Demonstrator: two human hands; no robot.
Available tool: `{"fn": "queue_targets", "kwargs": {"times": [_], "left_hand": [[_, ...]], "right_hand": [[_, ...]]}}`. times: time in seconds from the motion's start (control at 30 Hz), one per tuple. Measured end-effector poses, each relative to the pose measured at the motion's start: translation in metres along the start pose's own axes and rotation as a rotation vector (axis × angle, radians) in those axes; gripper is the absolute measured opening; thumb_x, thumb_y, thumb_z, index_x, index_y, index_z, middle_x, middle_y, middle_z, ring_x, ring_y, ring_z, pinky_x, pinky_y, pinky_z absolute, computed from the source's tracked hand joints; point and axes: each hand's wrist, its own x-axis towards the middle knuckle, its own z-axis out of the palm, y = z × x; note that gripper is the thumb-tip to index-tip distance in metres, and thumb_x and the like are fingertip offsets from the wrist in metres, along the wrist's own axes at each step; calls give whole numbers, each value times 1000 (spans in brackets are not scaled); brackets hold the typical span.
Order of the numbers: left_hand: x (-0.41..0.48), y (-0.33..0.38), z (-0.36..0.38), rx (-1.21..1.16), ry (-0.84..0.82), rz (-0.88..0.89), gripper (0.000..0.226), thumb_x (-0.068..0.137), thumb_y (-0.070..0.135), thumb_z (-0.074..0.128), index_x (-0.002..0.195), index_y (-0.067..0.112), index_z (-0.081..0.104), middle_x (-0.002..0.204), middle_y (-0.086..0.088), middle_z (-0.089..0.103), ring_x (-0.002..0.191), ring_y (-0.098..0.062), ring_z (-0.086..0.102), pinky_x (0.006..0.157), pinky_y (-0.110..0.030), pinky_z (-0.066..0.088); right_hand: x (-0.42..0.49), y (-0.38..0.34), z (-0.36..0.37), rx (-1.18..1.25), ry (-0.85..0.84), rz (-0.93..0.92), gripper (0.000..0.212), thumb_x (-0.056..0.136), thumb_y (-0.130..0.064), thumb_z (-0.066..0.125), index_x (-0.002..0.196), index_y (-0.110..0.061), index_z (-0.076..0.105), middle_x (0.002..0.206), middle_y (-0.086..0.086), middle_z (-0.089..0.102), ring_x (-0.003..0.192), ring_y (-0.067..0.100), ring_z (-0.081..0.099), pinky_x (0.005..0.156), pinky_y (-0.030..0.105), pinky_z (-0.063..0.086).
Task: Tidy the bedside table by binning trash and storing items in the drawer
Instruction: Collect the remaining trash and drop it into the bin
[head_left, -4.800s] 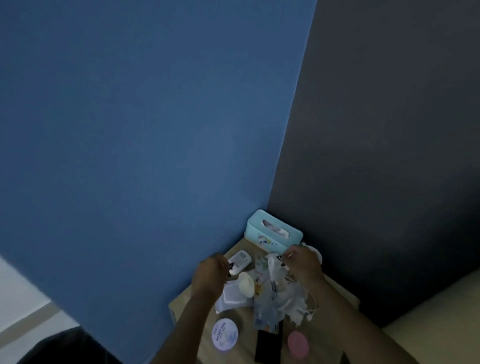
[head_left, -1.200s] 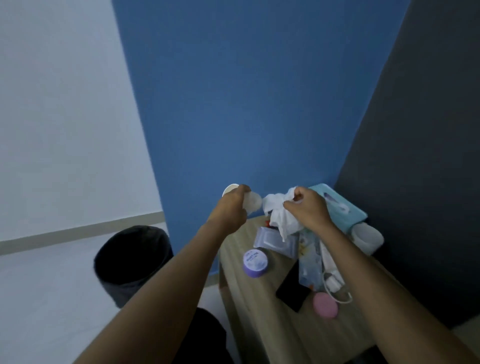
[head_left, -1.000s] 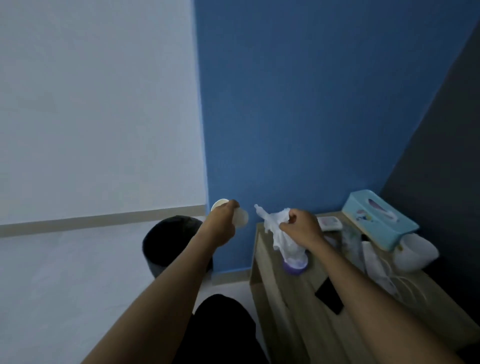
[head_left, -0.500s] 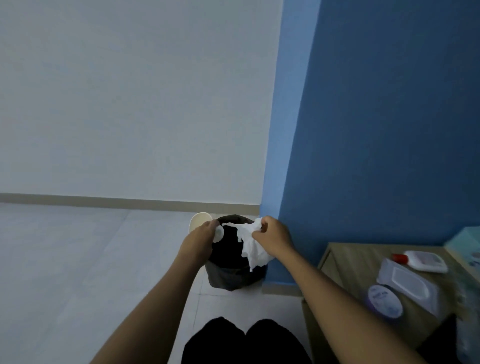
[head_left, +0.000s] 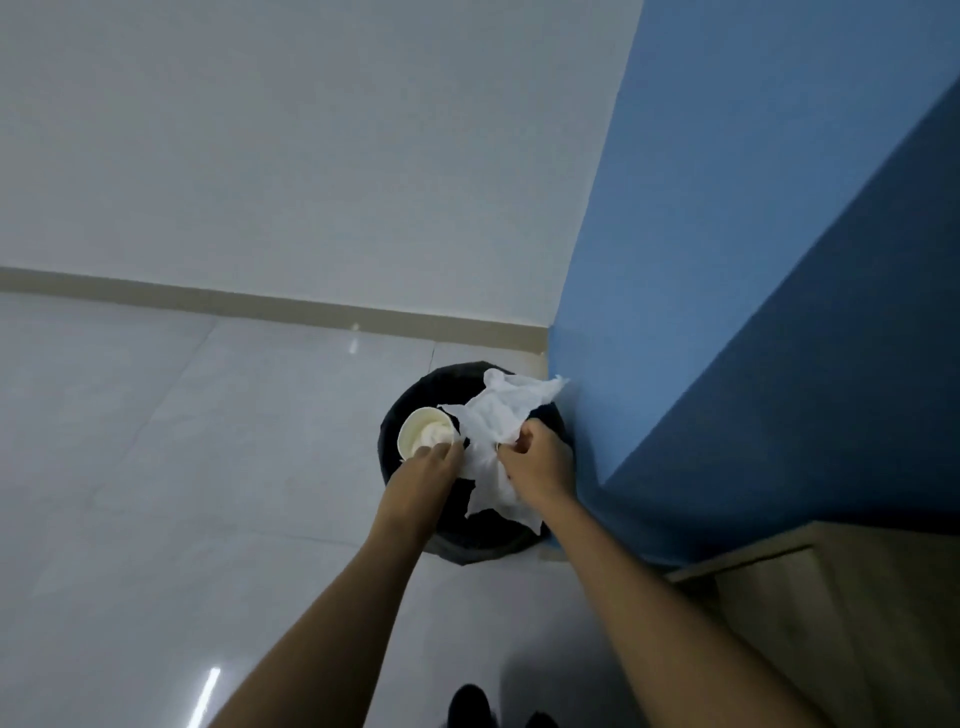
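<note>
Head view, looking down at a corner of the room. Round black waste bin (head_left: 483, 543) stands on the pale glossy tiled floor (head_left: 156, 467), centre frame, tight against the foot of the blue wall (head_left: 727, 260). Both hands are over the bin's mouth. Left hand (head_left: 431, 467), just left of centre: grip closed, fingers curled round the near rim of a small white paper cup (head_left: 423, 434); cup tilted, mouth facing the camera, a pale lump inside it, what it is I cannot tell. The cup sits over the bin's left rim. Right hand (head_left: 537, 462), just right of the left one: grip closed, fingers bunched on a crumpled white tissue (head_left: 498, 410). The tissue fans out above the fist toward the blue wall, and a tail of it hangs below the hand, over the bin's opening. Cup and tissue nearly touch. White wall (head_left: 311, 156) fills the upper left, a beige skirting board (head_left: 260, 304) along its base. Light wooden bedside desk (head_left: 831, 597) shows at the lower right, only its edge and side in view.
</note>
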Motion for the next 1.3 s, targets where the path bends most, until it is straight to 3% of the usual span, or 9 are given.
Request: {"fn": "queue_targets", "kwargs": {"times": [0.13,0.3,0.37,0.43,0.57,0.77,0.97,1.1,1.3], "left_hand": [[42,-12,60,57,-121,-63,62,90,20,58,144,13,29,141,-7,47,128,-26,48,89,-41,53],[59,-27,98,51,-182,-117,55,94,16,52,144,12,29,143,-12,43,127,-31,48,89,-44,52],[56,-31,101,41,-205,-131,51,94,17,51,142,11,35,141,-15,43,124,-34,49,90,-43,50],[48,-33,100,57,-195,-124,47,93,16,52,138,9,40,137,-16,44,120,-36,50,91,-42,50],[28,-24,77,51,-170,-130,40,91,15,54,130,11,46,134,-12,46,117,-34,51,91,-41,51],[-14,20,5,36,-51,-42,49,88,14,54,136,14,45,141,-7,46,123,-30,49,93,-39,51],[-38,129,-66,-60,169,215,34,87,6,48,118,9,60,122,-13,62,108,-35,58,77,-45,54],[-55,214,-80,-125,175,310,40,91,12,49,131,11,52,135,-12,55,120,-34,54,91,-44,50],[-74,310,-63,-158,74,385,45,96,25,48,139,13,42,146,-8,42,133,-29,42,99,-45,44]], "right_hand": [[42,44,48,-28,-76,45,20,84,-18,65,72,-15,50,76,2,61,69,17,55,49,19,33],[61,72,78,-104,-210,78,21,82,-20,68,94,-3,63,96,13,68,89,29,63,66,26,40],[56,77,81,-126,-225,58,13,82,-18,67,86,-8,60,95,14,67,89,28,63,66,25,39],[45,80,79,-147,-232,32,12,83,-15,66,80,-12,54,91,14,64,86,27,60,64,28,40],[9,71,54,-108,-229,10,34,83,-14,65,116,-6,60,112,14,65,103,30,61,80,33,51],[-80,47,-19,-17,-210,24,34,78,-22,67,111,-17,63,107,7,67,100,22,64,79,28,51],[-150,53,-139,1,34,42,24,81,-20,68,103,-14,65,103,7,68,96,24,64,80,33,50],[-179,84,-225,5,258,22,20,77,-15,67,97,-13,67,93,7,71,88,27,66,80,41,53],[-219,149,-330,-154,512,43,30,77,-18,69,107,-15,65,109,9,69,104,28,62,88,34,49]]}}
